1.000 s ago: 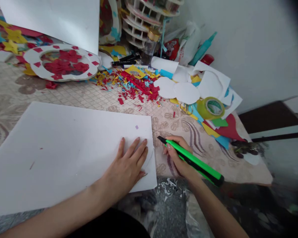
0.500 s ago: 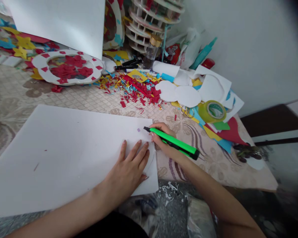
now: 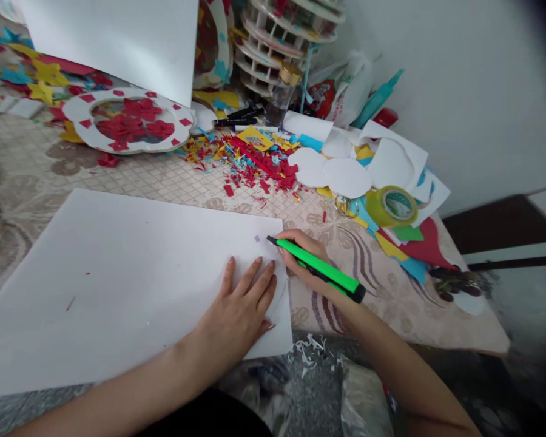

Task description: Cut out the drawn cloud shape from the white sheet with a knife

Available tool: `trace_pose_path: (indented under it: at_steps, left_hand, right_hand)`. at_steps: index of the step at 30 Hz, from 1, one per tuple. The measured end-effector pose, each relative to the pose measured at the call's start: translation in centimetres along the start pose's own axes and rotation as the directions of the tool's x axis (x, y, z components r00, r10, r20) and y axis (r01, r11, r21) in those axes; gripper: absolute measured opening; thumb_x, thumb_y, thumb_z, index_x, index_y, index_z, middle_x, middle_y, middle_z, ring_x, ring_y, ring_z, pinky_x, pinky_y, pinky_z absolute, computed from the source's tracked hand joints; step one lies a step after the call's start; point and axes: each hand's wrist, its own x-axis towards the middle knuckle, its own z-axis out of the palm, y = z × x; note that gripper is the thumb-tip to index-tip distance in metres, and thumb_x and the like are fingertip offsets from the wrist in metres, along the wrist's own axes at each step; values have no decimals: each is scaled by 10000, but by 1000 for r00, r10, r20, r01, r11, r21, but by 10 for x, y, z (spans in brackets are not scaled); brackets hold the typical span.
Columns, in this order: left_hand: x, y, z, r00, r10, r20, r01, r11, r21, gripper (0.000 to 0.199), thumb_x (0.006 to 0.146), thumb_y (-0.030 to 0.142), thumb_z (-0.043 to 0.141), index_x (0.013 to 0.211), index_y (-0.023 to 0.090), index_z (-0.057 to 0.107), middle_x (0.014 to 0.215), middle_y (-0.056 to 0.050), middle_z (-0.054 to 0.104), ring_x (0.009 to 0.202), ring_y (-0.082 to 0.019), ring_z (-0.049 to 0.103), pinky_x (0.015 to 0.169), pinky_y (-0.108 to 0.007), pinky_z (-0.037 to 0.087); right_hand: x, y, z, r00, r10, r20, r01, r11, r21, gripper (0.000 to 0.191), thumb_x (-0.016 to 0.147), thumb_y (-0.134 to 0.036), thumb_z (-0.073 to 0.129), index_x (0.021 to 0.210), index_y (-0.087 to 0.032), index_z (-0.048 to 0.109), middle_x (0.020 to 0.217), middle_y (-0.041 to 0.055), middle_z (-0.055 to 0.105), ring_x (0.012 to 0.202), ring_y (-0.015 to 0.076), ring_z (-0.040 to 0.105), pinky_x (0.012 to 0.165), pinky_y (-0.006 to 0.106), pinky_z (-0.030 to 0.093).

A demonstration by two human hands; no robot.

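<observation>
Head view: right fingers (image 3: 293, 235) clasp green cutter (image 3: 319, 265); left fingers (image 3: 249, 277) (spread) touch white board (image 3: 131, 273).

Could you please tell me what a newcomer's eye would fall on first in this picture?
Probably the bright green cutter in the right hand, its dark tip at the right end of the white board. The left hand lies spread on that board. Beyond them, a colourful heap of scraps stands out, with a yellow tape roll to its right.
</observation>
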Motion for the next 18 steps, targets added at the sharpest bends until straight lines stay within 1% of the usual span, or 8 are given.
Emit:
trace_pose_path:
  at_steps: [3,6,9,13,15,17,18]
  left_hand:
    - [-1,1,1,1000,-1,2,1,1000,-2,660,864,541,656,1370,132,551,1523,-115,447,1407,-337,382,1110,-626,338]
    - [-2,1,2,1000,3,6,-3,1000,-1,659,877,545,636,1382,133,541,1534,-114,433,1420,-338,358,1146,-624,275]
    - [-2,1,3,1000,1,9,-1,1000,5,650,885,543,625,1382,132,542,1538,-118,427,1421,-339,355,1166,-621,233]
    - [-1,1,3,1000,-2,8,2,1000,8,634,886,538,625,1373,139,551,1533,-123,432,1414,-340,370,1163,-620,244]
    - [-1,1,1,1000,1,16,-1,1000,4,628,895,536,615,1378,140,547,1532,-121,434,1411,-338,379,1159,-618,260]
    - [-1,0,-1,1000,3,26,-3,1000,-7,624,902,533,608,1382,139,543,1533,-120,432,1411,-336,383,1153,-616,277]
    - [-1,0,-2,1000,3,30,-3,1000,-15,624,905,530,607,1384,137,540,1535,-121,429,1413,-336,383,1151,-617,283]
  right_hand:
    - [-2,0,-3,1000,-26,2,26,999,-32,139,920,-223,536,1040,-229,605,923,25,704,784,157,652,744,272,515]
    - [-3,-1,-5,999,-46,25,47,998,-36,149,914,-198,524,1035,-231,605,969,42,714,873,177,671,781,286,522]
    - [-2,-2,-4,998,-34,43,35,999,-18,137,920,-216,521,1029,-224,603,1006,56,715,915,190,675,816,302,525]
    - [-1,-2,-1,1000,-8,2,8,1000,-23,134,919,-230,528,1032,-210,596,983,50,712,858,177,672,796,289,521]
    - [-2,0,0,1000,-5,5,5,1000,-16,132,917,-231,534,1032,-213,597,968,40,709,844,171,667,790,285,516]
    - [-4,4,1,1000,24,17,-24,1000,14,127,914,-246,555,1028,-223,607,968,32,703,837,168,661,788,288,512]
    - [-6,6,2,998,59,8,-59,997,55,127,914,-260,569,1029,-229,611,942,25,699,809,163,657,769,288,514]
